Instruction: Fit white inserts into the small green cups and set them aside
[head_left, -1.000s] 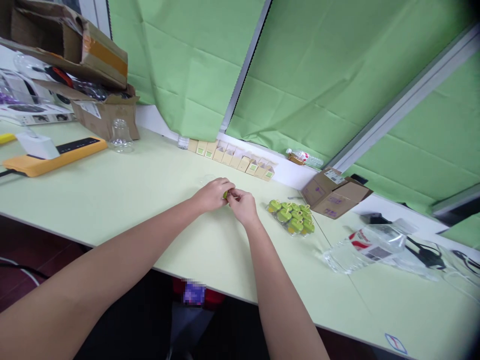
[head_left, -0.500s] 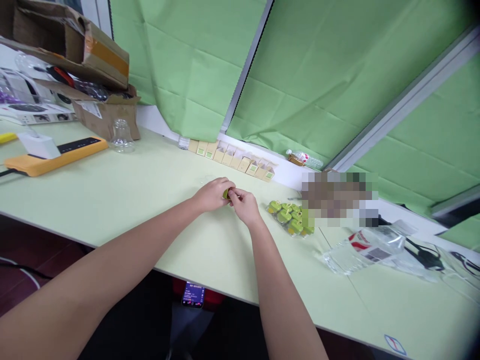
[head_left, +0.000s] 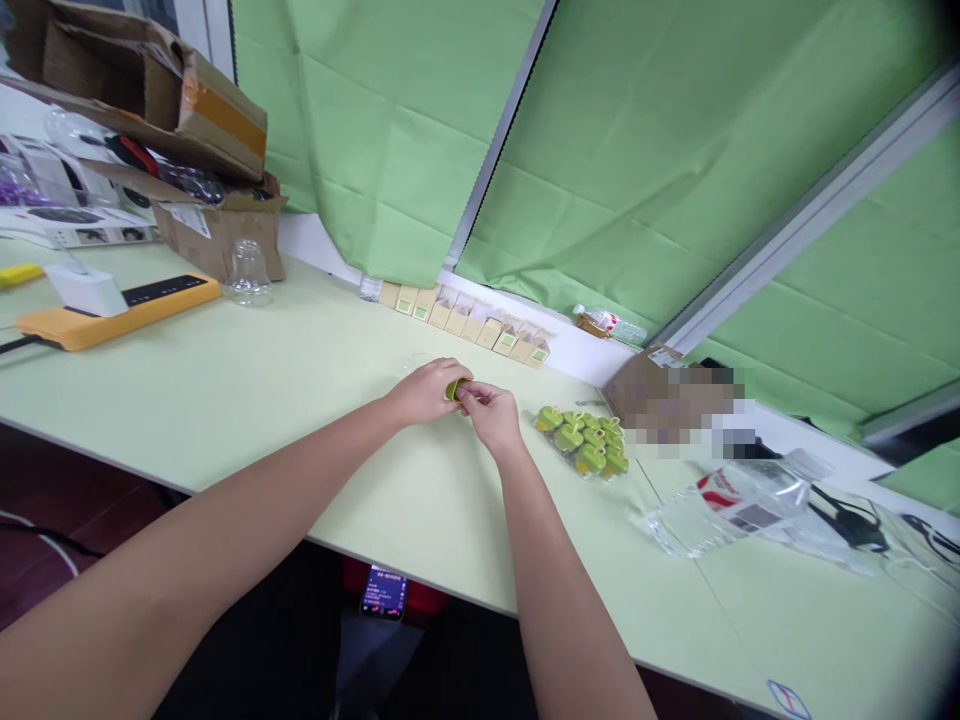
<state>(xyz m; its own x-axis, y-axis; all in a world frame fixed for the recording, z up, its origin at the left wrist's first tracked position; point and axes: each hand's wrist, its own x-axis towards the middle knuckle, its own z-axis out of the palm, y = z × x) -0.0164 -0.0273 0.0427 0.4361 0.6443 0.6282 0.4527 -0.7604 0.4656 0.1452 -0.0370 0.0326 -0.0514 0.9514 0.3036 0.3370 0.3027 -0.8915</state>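
Over the middle of the table (head_left: pixel 360 470), my left hand (head_left: pixel 427 392) is closed around a small green piece (head_left: pixel 453 390), most of which its fingers hide. Pressed against the same piece from the right, the fingertips of my right hand (head_left: pixel 492 415) are closed on it. To the right of my hands lies a cluster of small green-topped items (head_left: pixel 577 435) with pale loops, clear lower parts and bits of yellow. Just behind my left hand a faint clear object (head_left: pixel 416 361) rests on the table; its shape is hard to make out.
Small tan boxes (head_left: pixel 472 322) stand in a row by the wall. At left are an orange power strip (head_left: pixel 142 305), a clear plastic vessel (head_left: pixel 249 275) and cardboard boxes (head_left: pixel 217 235). A large clear bottle (head_left: pixel 727 505) lies at right. Below the table edge is a lit phone (head_left: pixel 384 592).
The view has shifted slightly. Both hands stay together on the green piece, with only a slight shift of the fingers.
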